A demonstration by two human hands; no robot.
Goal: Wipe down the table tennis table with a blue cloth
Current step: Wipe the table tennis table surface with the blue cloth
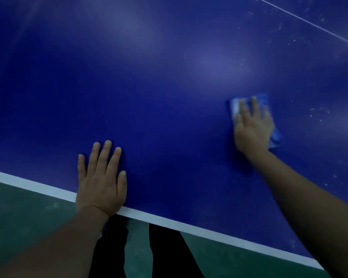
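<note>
While the left hand (101, 178) is bracing flat at 7 o'clock, the right hand (252, 128) is pressing the blue cloth (264, 101) flat-fingered on the counter (159, 77) at 3 o'clock, mid-wipe (specks farther right probably needing the next stroke).

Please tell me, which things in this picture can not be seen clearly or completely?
In the head view:
- Blue cloth: mostly covered by the right hand, so its full shape is hidden.
- Table: cut off by the top, left and right edges of the picture; no net shows.
- White specks on the surface: too small to tell dust from scratches.
- Left hand: lies flat; anything under the palm is hidden.
</note>
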